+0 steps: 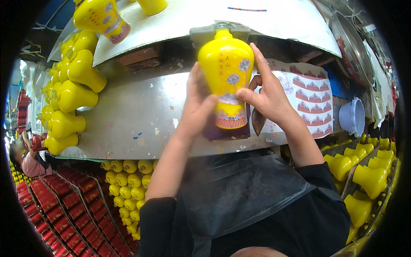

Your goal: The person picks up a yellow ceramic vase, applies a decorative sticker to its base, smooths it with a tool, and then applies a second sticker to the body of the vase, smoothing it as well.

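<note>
A glossy yellow bottle (209, 58) with lilac flower decals and a patterned band round its base lies in front of me, its neck pointing away. That neck end rests at a dark grey block-like support (197, 33). My right hand (269, 92) grips the bottle's right side, thumb across the front and index finger along the shoulder. Along the other side my left hand (196, 100), slightly blurred, is cupped round it with the thumb at the edge; its fingertips are partly hidden. Below my right palm shows a dark pointed piece (257, 122); whether the hand holds it I cannot tell.
A decal sheet (314, 96) lies right of the bottle on the metal table (128, 111). Beyond it stands a lilac bucket (352, 116). Yellow bottles (79, 95) are stacked at left; more fill racks (370, 180) at right. Red boxes (64, 205) and another person (34, 165) are lower left.
</note>
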Tool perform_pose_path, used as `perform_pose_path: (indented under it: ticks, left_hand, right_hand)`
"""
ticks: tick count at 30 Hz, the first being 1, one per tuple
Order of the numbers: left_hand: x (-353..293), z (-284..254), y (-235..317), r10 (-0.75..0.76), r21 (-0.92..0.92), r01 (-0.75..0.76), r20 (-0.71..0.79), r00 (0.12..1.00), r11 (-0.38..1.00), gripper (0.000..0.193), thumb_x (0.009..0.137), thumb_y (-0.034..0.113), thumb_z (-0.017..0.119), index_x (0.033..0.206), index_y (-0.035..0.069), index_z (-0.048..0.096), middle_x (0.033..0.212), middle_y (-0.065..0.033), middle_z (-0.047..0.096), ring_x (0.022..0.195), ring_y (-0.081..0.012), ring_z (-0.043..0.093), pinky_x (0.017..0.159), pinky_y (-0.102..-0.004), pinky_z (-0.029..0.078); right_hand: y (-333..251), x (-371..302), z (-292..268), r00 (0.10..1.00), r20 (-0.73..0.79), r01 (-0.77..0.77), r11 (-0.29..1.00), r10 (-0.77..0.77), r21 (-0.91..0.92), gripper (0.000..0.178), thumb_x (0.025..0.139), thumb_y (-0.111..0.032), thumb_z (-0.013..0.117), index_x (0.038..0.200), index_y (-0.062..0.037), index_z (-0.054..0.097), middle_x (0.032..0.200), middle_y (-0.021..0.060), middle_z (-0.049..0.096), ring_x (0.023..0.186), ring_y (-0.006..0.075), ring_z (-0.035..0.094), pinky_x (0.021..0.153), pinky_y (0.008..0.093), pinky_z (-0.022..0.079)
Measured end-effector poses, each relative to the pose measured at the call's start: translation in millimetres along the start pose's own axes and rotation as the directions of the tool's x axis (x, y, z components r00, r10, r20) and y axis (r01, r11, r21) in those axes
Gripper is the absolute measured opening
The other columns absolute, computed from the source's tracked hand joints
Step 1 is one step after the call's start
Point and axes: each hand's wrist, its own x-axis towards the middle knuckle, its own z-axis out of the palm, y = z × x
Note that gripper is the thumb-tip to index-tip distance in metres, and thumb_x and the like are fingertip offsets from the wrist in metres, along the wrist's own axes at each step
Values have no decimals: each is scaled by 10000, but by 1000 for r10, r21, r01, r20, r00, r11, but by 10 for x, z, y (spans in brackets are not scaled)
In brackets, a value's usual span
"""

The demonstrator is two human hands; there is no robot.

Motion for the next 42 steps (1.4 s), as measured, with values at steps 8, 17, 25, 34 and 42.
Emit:
perform_pose_path:
  ticks: [8, 17, 25, 34, 42]
  left_hand:
    - [11, 79, 53, -39, -103, 33, -57, 998, 994, 865, 984, 228, 698, 1633, 107, 140, 1584, -192, 342, 1485, -322, 369, 1240, -471, 289]
    - [21, 126, 86, -48, -98, 38, -99, 994, 995, 867, 980, 221, 715, 1622, 113, 143, 1546, -192, 372, 1454, -323, 410, 1223, -468, 320]
    - [88, 66, 112, 178, 276, -140, -120, 977, 951, 836, 993, 309, 679, 1628, 95, 180, 1602, -204, 280, 1512, -341, 292, 1231, -486, 295]
    - [423, 84, 303, 449, 850, -375, 189, 873, 370, 626, 959, 437, 628, 1497, 140, 508, 1582, -221, 314, 1440, -438, 307, 1204, -538, 264]
    - [402, 81, 249, 453, 854, -355, 163, 877, 381, 644, 1009, 488, 554, 1515, 100, 464, 1559, -243, 327, 1415, -456, 329, 1190, -558, 268]
  right_hand:
    - [53, 11, -39, 998, 61, -24, 991, 16, 130, 955, 922, -337, 694, 1675, -87, 162, 1354, 297, 600, 869, 283, 719, 780, 368, 574]
    - [40, 4, 9, 999, 37, -14, 997, 11, 82, 976, 908, -336, 710, 1670, -75, 158, 1439, 349, 537, 923, 318, 735, 799, 400, 583]
    - [-39, 16, -70, 997, -54, 52, 998, -49, 39, 937, 882, -354, 740, 1650, -90, 273, 1421, 320, 551, 878, 285, 704, 797, 369, 572]
    - [-230, 101, -67, 991, -84, 93, 992, -101, -87, 843, 898, -462, 729, 1599, -122, 404, 1084, 244, 617, 926, 351, 671, 847, 403, 539]
    - [-235, 106, -47, 993, -78, 82, 988, -92, -127, 854, 892, -449, 739, 1612, -153, 388, 1114, 226, 613, 883, 307, 645, 802, 388, 544]
